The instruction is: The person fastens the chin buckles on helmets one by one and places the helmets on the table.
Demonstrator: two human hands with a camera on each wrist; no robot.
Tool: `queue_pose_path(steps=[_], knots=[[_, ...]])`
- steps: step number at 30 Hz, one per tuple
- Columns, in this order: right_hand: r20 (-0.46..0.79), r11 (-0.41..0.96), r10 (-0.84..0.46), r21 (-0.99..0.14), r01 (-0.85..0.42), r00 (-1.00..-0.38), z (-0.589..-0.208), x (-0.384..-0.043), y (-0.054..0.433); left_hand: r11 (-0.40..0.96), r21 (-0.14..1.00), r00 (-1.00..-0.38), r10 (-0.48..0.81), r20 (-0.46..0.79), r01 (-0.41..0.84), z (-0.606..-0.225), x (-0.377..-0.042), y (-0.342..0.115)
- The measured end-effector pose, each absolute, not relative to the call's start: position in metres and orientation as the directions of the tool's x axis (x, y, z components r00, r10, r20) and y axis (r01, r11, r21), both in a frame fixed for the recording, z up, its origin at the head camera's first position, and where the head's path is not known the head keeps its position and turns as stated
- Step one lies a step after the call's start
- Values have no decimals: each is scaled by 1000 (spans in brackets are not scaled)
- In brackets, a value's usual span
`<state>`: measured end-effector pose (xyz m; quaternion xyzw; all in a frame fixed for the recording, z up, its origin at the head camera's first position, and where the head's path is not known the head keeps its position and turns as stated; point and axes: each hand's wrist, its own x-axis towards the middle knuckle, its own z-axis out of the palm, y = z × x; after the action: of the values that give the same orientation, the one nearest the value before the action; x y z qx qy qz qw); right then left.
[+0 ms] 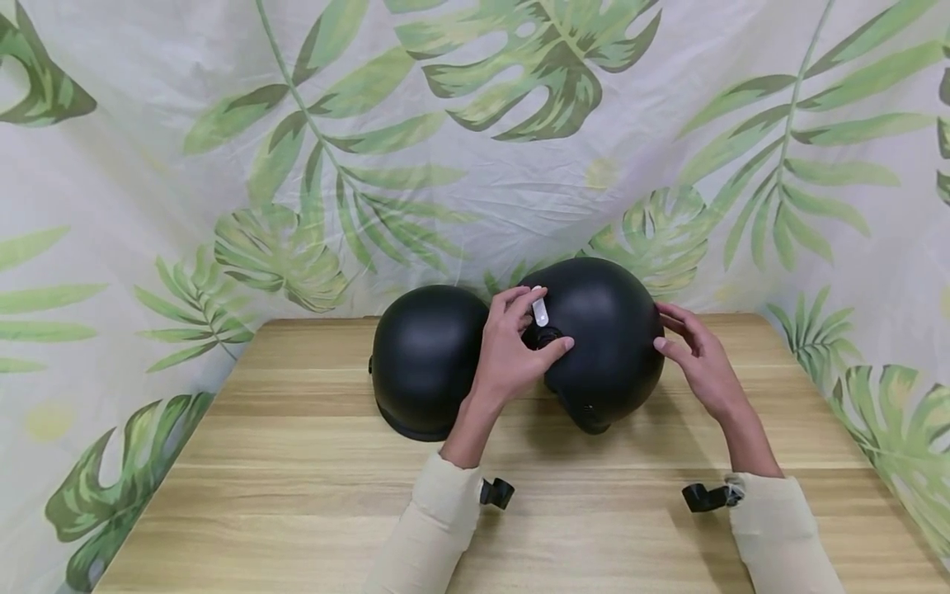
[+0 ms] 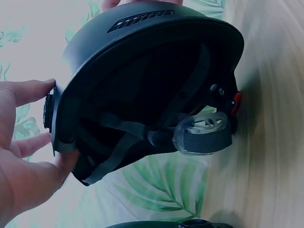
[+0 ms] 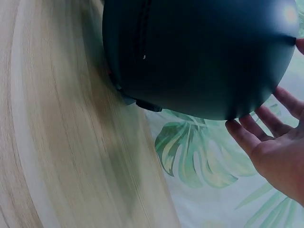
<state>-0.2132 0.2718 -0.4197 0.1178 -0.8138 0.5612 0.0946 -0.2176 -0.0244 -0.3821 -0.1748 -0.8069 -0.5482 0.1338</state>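
A black helmet [image 1: 609, 330] is tilted on its side, its opening toward the left hand. My left hand [image 1: 512, 351] grips its rim beside a round black knob [image 2: 48, 113], near a white tag [image 1: 540, 309]. The left wrist view shows the dark interior, a webbing strap [image 2: 118, 154], a clear-wrapped piece on the strap [image 2: 204, 135] and a red part [image 2: 236, 102]. My right hand [image 1: 701, 363] touches the shell's right side with its fingertips, as the right wrist view also shows. Whether the helmet rests on the table is hard to tell.
A second black helmet [image 1: 430, 363] stands dome up on the wooden table [image 1: 297, 495], just left of the first. A leaf-patterned cloth [image 1: 519, 206] hangs behind the table. Black mounts [image 1: 497, 493] stick out from both sleeves.
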Motion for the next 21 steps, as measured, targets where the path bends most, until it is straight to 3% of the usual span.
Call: queue_pose_path(steps=[7, 16, 21], knots=[[192, 421, -97, -881, -215, -977, -419, -212, 274, 384, 867, -946, 75, 315, 319, -377, -214, -22], [195, 379, -124, -897, -228, -973, -420, -209, 273, 406, 793, -890, 161, 427, 454, -381, -215, -21], [207, 340, -157, -907, -250, -966, -420, -211, 271, 365, 819, -896, 151, 417, 443, -381, -216, -21]])
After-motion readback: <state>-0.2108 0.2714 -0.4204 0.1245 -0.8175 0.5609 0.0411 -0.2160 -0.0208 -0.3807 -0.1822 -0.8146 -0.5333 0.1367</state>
